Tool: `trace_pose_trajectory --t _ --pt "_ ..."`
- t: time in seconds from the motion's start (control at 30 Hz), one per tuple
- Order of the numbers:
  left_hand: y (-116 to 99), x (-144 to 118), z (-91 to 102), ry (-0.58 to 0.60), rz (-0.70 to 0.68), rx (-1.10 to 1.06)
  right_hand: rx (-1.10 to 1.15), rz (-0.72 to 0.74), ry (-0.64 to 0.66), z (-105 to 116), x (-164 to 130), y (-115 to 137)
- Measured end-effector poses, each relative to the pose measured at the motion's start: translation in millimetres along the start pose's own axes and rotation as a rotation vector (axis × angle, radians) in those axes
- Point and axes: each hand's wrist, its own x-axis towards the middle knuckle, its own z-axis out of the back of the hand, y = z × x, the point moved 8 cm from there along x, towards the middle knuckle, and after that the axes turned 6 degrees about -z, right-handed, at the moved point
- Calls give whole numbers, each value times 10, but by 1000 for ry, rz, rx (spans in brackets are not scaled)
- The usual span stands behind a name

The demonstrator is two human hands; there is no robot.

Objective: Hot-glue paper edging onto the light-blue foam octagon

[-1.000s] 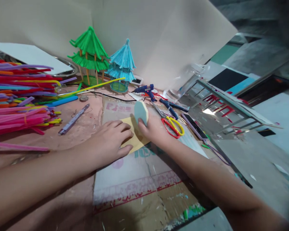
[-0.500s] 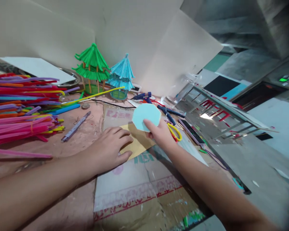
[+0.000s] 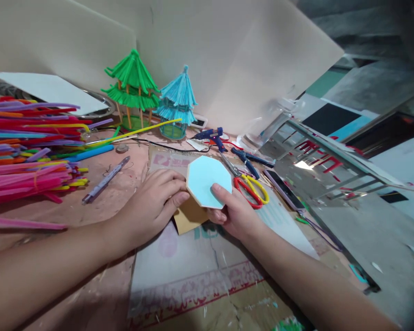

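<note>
– Since 0.5 s ago, the octagonal piece (image 3: 207, 177) has come down and in toward the left hand (image 3: 158, 193); a gap showed between them then, and now the piece's left edge is at that hand's fingertips.

– And who has hold of it?

– The right hand (image 3: 239, 214) does. Its thumb presses the pale blue face, with fingers curled behind, so the grip is clamped on the piece. It is held up, tilted, over the yellow card (image 3: 188, 218).

– What about the left fingers?

– They lie close together, thumb drawn near. Whether they pinch the card or merely rest on it, nobody could tell from this angle.

– Is there anything to read?

– Mostly on the printed sheet (image 3: 179, 271) under the hands. Teal lettering shows just below the card, partly covered; a pinkish logo with characters sits near the far edge, too blurred to make out. Along the near side runs a red decorative band.

– Any brands on the tools?

– None legible. The glue gun (image 3: 210, 134) carries a small label, unreadable at this size. Nearer lie scissors (image 3: 240, 175) with 1 red and 1 yellow handle, beside the phone (image 3: 284, 188). Markings on the pen (image 3: 105, 180), left of the sheet, are too small as well.
</note>
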Motion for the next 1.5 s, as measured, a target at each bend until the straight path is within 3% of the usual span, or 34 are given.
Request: trace_pose_trajectory --t 0.5,0.63,0.77,0.9,1.0,1.13,1.27,1.4,1.5 --pt "105 -1 -5 -24 164 -128 -204 15 -22 36 -27 -79" --pt "132 -8 0 -47 217 -153 -294 151 -46 67 -95 55" --pt "144 -28 10 -48 267 -170 -390 345 -203 203 -186 394" --pt "179 -50 71 -125 325 -274 -420 137 -132 226 -97 348" --pt "176 -37 90 -141 305 -262 -333 95 -115 208 -77 269" --pt "147 -30 36 -100 301 -251 -190 248 -139 88 -176 224" --pt "58 -23 -44 -27 240 -272 -458 357 -183 -99 -311 217" --pt "-7 -28 -103 69 48 16 -669 402 -393 87 -287 361" --pt "38 -76 -217 174 -39 217 -807 372 -474 315 -152 433"
